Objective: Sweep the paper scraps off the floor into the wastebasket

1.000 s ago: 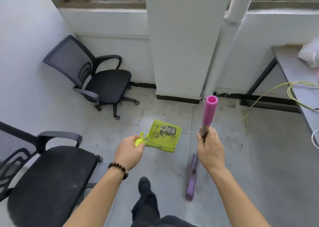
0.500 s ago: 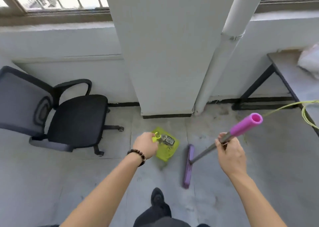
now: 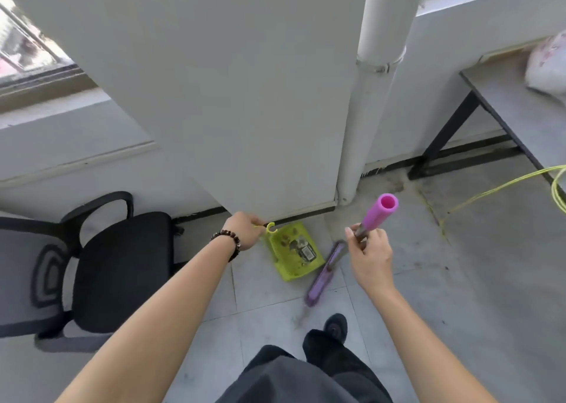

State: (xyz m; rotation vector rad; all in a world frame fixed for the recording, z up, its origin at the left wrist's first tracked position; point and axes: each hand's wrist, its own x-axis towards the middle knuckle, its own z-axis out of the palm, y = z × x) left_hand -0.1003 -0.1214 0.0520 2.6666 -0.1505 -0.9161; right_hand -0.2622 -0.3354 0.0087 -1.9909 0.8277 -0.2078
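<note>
Head cam, big to small: white pillar (image 3: 245, 96) fills the middle, grey-tile floor (image 3: 459, 280) below it, black office chair (image 3: 122, 265) at left, table (image 3: 505, 96) at right. No wastebasket in shot, so can't say which way it lies.

Broom (image 3: 324, 275): purple head down by the tiles, shaft running up to a pink grip. The right hand (image 3: 370, 255) is wrapped round the shaft just under that grip, fingers curled. The yellow-green dustpan (image 3: 288, 265) is at the pillar's foot, w/ the broom head just beside its right edge. The left hand (image 3: 245, 231) has its fingers closed round the pan's thin handle. Can't tell if the pan rests on the floor or hangs just off it. Paper scraps (image 3: 294, 243) lie inside the pan; none I can make out loose on the tiles nearby.

Step in hand, prob.: carry the load to the bin. To do it well, hold the pan's open lip higher than its back wall and move slow, b/c scraps are light & spill easily. Hold the broom head clear of the feet. Tip low inside the bin, not from above its rim.
</note>
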